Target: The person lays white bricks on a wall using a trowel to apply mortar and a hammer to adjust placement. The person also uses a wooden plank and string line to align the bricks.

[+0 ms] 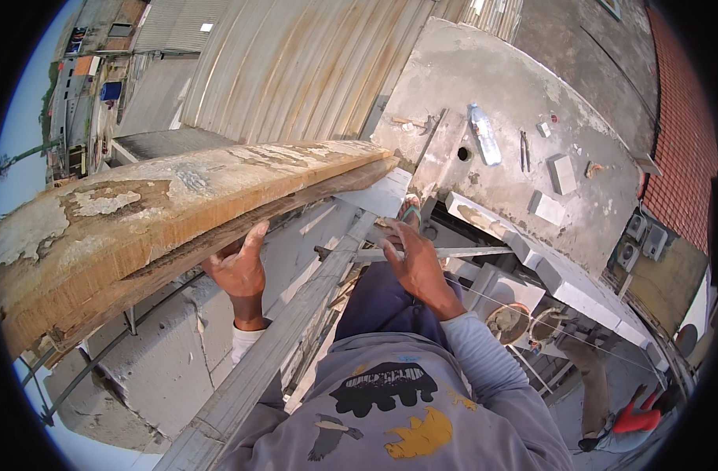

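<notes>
A thick wooden plank (155, 212), crusted with pale mortar, lies over a rougher board along the upper left. My left hand (235, 275) curls its fingers round the lower edge of these boards. My right hand (414, 268) is bent at the centre, over a narrow pale bar (476, 251) that crosses a long weathered timber (304, 306); what its fingers hold, if anything, is hard to make out. My sandalled foot (411, 209) shows just beyond it.
A concrete ledge (453, 63) holds a hammer (425, 124), bottle (484, 137), pliers (524, 151) and white blocks (561, 174). Corrugated roofing (288, 71) lies behind the plank. Buckets (506, 320) sit below, beside a drop where a person in red (635, 418) is. Rebar (64, 400) runs lower left.
</notes>
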`<state>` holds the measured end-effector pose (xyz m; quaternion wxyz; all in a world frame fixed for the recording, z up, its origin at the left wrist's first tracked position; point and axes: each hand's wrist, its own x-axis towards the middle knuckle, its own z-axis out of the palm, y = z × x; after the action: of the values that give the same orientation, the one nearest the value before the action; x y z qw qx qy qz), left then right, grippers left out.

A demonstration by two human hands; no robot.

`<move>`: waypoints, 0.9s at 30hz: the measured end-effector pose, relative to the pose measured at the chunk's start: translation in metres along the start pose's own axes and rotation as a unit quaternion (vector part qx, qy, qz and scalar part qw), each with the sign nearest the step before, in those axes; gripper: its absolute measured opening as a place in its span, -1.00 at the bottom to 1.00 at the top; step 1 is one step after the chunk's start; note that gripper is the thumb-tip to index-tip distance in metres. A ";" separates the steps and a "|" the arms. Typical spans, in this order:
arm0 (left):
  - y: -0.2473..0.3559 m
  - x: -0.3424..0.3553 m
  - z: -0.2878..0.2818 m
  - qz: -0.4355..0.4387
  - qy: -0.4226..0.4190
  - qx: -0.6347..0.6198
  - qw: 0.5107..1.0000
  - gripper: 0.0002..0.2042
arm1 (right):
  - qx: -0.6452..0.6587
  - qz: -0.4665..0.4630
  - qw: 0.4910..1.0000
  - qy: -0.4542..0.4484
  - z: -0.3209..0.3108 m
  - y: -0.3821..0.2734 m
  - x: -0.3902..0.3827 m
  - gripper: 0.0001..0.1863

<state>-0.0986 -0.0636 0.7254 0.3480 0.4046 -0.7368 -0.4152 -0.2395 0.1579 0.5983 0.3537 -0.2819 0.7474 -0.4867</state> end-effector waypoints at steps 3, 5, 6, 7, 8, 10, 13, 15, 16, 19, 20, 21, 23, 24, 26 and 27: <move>-0.007 -0.003 -0.008 -0.019 0.025 0.034 0.999 -0.38 | -0.010 -0.061 0.998 0.010 0.022 -0.005 0.033 -0.34; -0.002 -0.001 -0.006 -0.009 0.037 0.035 0.999 -0.46 | -0.050 -0.077 0.996 0.010 0.028 -0.022 0.054 -0.23; -0.001 -0.001 -0.006 -0.003 0.043 0.034 0.999 -0.49 | -0.094 -0.077 0.993 0.005 0.029 -0.035 0.062 -0.18; 0.002 0.000 -0.004 -0.001 0.042 0.042 0.998 -0.49 | -0.138 -0.075 0.988 0.004 0.030 -0.046 0.070 -0.14; 0.006 0.000 -0.002 0.001 0.040 0.050 0.998 -0.49 | -0.140 -0.093 0.986 0.024 0.036 -0.049 0.076 -0.10; 0.007 -0.001 -0.002 -0.003 0.053 0.051 0.997 -0.49 | -0.143 -0.129 0.979 0.063 0.050 -0.049 0.087 -0.03; -0.001 -0.002 -0.008 -0.016 0.069 0.038 0.997 -0.47 | -0.148 -0.129 0.979 0.050 0.066 -0.043 0.099 -0.04; 0.006 0.000 -0.007 -0.011 0.057 0.041 0.997 -0.41 | -0.147 -0.126 0.980 0.057 0.070 -0.037 0.101 -0.08; 0.008 0.001 -0.007 -0.003 0.053 0.046 0.998 -0.43 | -0.144 -0.124 0.980 0.060 0.072 -0.035 0.101 -0.11; 0.012 0.002 -0.004 0.011 0.047 0.043 0.998 -0.48 | -0.130 -0.130 0.981 0.064 0.074 -0.032 0.101 -0.14; 0.012 0.001 -0.002 0.010 0.049 0.032 0.998 -0.48 | -0.126 -0.124 0.983 0.054 0.073 -0.032 0.100 -0.14; 0.013 0.001 -0.001 0.008 0.051 0.020 0.998 -0.48 | -0.122 -0.117 0.985 0.044 0.072 -0.032 0.099 -0.15; 0.013 0.001 -0.002 -0.004 0.044 0.009 0.999 -0.47 | -0.127 -0.108 0.986 0.027 0.072 -0.031 0.100 -0.15; 0.013 0.002 -0.002 -0.010 0.042 0.003 0.999 -0.47 | -0.137 -0.106 0.985 0.022 0.073 -0.030 0.102 -0.16; 0.016 0.002 -0.003 -0.025 0.047 -0.007 0.999 -0.50 | -0.143 -0.110 0.983 0.036 0.074 -0.029 0.102 -0.16; 0.017 0.002 -0.003 -0.033 0.050 -0.012 0.998 -0.51 | -0.143 -0.116 0.981 0.055 0.075 -0.028 0.102 -0.16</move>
<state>-0.1018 -0.0610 0.7426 0.3754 0.4449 -0.6993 -0.4149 -0.2377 0.0300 0.5779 0.2095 -0.3872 0.7898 -0.4272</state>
